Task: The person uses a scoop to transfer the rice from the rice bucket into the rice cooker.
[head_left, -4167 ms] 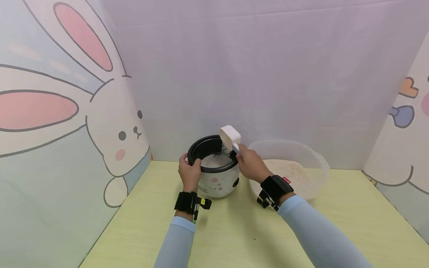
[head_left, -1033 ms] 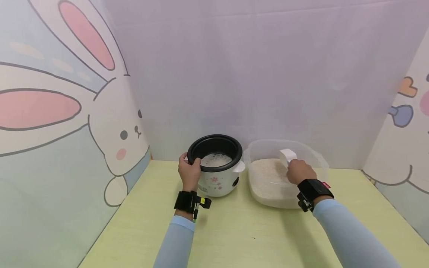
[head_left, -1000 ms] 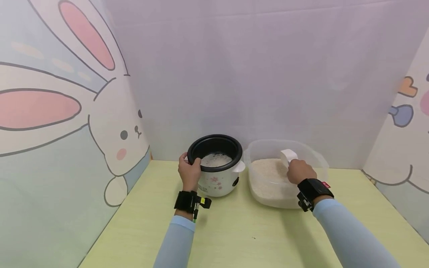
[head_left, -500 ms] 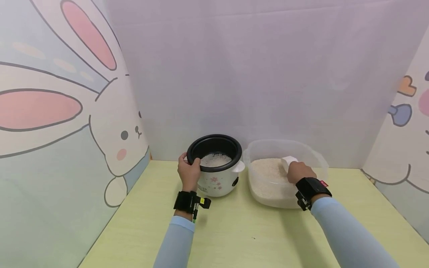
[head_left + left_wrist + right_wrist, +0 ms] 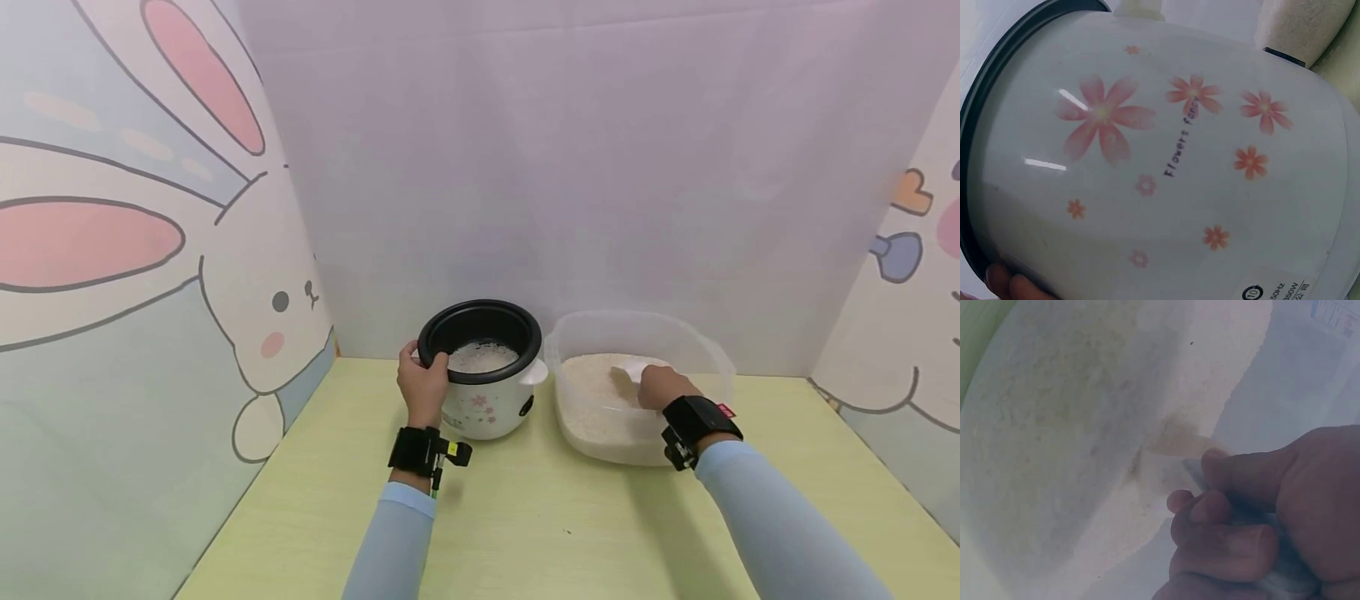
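Observation:
A white rice cooker (image 5: 480, 410) with pink flowers stands on the table; rice (image 5: 480, 358) lies in its black inner pot (image 5: 510, 321). My left hand (image 5: 423, 390) grips the cooker's left side, its thumb by the black rim. To the right, my right hand (image 5: 666, 387) holds a white measuring scoop (image 5: 635, 367) by its handle inside a clear plastic tub (image 5: 637, 323). The scoop's cup is partly sunk in the tub's rice (image 5: 596, 385). In the right wrist view, curled fingers (image 5: 1222, 550) wrap the handle.
The pale yellow-green table (image 5: 510, 517) carries a few dark specks (image 5: 567, 531). A light curtain (image 5: 570, 167) hangs right behind the cooker and tub. Side panels with a cartoon rabbit (image 5: 247, 308) flank the table.
The right hand went from tipping rice over the cooker to the tub on the right. In the last half second the scoop has turned and sunk into the rice. The left hand stays put.

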Demonstrator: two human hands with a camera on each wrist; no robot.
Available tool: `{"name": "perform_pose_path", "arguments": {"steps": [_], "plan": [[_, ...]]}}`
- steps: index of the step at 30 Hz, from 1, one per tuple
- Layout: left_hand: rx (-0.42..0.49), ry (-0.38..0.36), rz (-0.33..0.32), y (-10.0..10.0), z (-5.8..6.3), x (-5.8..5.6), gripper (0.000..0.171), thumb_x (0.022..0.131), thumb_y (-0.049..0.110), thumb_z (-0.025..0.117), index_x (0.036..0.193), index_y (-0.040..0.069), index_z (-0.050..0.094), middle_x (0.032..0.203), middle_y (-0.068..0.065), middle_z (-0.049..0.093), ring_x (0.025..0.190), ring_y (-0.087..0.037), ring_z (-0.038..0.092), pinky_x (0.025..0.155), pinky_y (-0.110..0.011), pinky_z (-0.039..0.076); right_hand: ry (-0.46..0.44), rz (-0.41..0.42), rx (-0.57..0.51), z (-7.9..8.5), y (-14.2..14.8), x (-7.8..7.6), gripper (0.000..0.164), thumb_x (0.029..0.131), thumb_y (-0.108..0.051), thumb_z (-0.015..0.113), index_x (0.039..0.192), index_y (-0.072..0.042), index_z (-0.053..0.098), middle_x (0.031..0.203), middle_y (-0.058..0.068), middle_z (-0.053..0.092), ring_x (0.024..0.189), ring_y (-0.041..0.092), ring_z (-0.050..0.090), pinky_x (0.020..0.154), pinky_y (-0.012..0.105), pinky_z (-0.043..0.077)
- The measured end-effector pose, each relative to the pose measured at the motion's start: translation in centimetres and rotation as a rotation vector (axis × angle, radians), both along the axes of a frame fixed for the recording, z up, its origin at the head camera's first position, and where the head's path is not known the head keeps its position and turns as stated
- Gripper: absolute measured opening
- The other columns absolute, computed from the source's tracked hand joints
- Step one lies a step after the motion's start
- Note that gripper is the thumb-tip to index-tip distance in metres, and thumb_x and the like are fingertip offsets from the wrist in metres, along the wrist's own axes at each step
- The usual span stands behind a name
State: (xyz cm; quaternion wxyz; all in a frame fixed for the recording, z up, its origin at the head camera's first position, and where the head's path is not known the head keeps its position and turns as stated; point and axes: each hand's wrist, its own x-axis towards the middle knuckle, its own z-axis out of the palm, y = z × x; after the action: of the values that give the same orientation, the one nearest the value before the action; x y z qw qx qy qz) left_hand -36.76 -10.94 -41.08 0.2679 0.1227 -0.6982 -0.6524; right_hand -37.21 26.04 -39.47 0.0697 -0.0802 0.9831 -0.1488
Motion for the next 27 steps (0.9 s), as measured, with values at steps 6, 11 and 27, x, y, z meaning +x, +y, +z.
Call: {"name": "perform_pose_path", "arguments": {"steps": [6, 11, 27], "plan": [[0.004, 0.002, -0.003, 0.11, 0.18, 0.09, 0.058, 0.089, 0.015, 0.064, 0.144, 0.003, 0.050, 0.085, -0.006, 0.048, 0.074, -0.021, 0.047, 0.063, -0.031, 0.040, -0.004, 0.014, 0.011, 0.66, -0.44, 0.41, 0.023, 0.094, -0.002, 0.048, 0.071, -0.005, 0.050, 0.069, 0.006, 0.044, 0.060, 0.020, 0.043, 0.058, 0.033, 0.038], [0.000, 0.002, -0.003, 0.13, 0.24, 0.07, 0.058, 0.089, 0.015, 0.064, 0.144, 0.003, 0.050, 0.085, -0.006, 0.048, 0.075, -0.021, 0.047, 0.063, -0.031, 0.040, -0.032, 0.015, -0.026, 0.68, -0.57, 0.41, 0.026, 0.100, -0.012, 0.049, 0.079, 0.001, 0.057, 0.072, 0.008, 0.051, 0.061, 0.021, 0.051, 0.059, 0.032, 0.042], [0.001, 0.008, 0.003, 0.01, -0.14, -0.01, 0.058, 0.088, 0.015, 0.064, 0.143, 0.002, 0.051, 0.083, -0.006, 0.048, 0.074, -0.021, 0.046, 0.063, -0.032, 0.039, -0.020, 0.082, 0.001, 0.83, -0.97, 0.73, 0.028, 0.099, -0.013, 0.052, 0.072, -0.007, 0.050, 0.068, 0.003, 0.042, 0.061, 0.019, 0.043, 0.063, 0.033, 0.038]]}}
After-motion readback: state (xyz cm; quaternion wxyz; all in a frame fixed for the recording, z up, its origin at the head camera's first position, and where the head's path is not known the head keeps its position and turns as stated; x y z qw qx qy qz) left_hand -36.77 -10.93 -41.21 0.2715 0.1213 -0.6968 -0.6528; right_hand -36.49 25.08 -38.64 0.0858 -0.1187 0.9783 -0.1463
